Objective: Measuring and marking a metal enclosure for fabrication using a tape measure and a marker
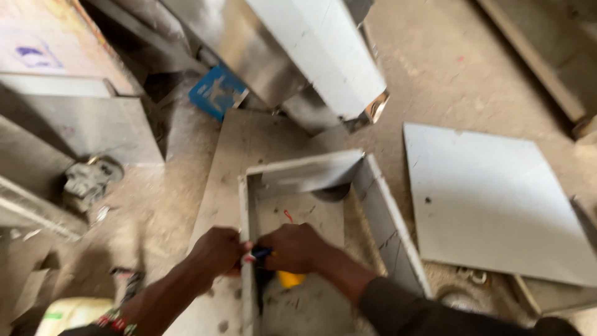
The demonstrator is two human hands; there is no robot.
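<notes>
A dusty concrete floor [454,68] bears an open metal box frame [379,205], a flat grey sheet [491,199] and a blue carton [216,91].

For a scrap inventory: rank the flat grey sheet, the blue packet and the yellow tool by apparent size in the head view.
1. Flat grey sheet, largest.
2. Blue packet.
3. Yellow tool, mostly hidden by the right hand, so unsure.
</notes>
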